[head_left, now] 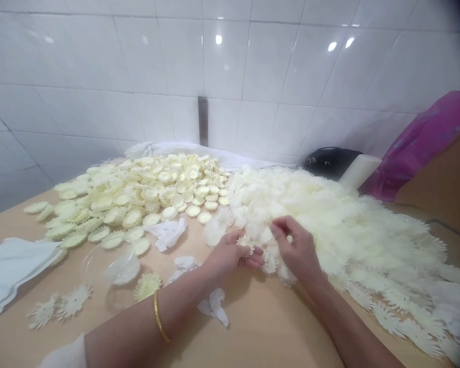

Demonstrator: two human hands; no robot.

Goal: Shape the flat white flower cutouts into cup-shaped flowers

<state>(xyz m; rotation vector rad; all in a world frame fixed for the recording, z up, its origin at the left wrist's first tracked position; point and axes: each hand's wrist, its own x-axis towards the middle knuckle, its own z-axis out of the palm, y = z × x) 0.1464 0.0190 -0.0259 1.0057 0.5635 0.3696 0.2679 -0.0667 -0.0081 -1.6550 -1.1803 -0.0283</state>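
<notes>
My left hand (235, 253) is closed on a small pale-yellow fabric flower (246, 245), with its toothed edge showing between thumb and fingers. To its right, my right hand (297, 248) has thumb and forefinger pinched together; a whitish piece shows beside the fingertips, but whether they grip it I cannot tell. Behind both hands spreads a loose heap of thin white petal cutouts (291, 199). At the left lies a pile of cupped yellowish flowers (157, 189) with scalloped rims. A single yellowish cutout (147, 286) rests near my left forearm.
A clear round container (124, 268) with whitish contents stands on the wooden table (260, 327). Crumpled white tissues (167, 233) lie around it. White sheets (15, 273) are at the left edge. Along the right are a white roll (359, 171), a black object (329, 161) and a magenta bag (417, 143).
</notes>
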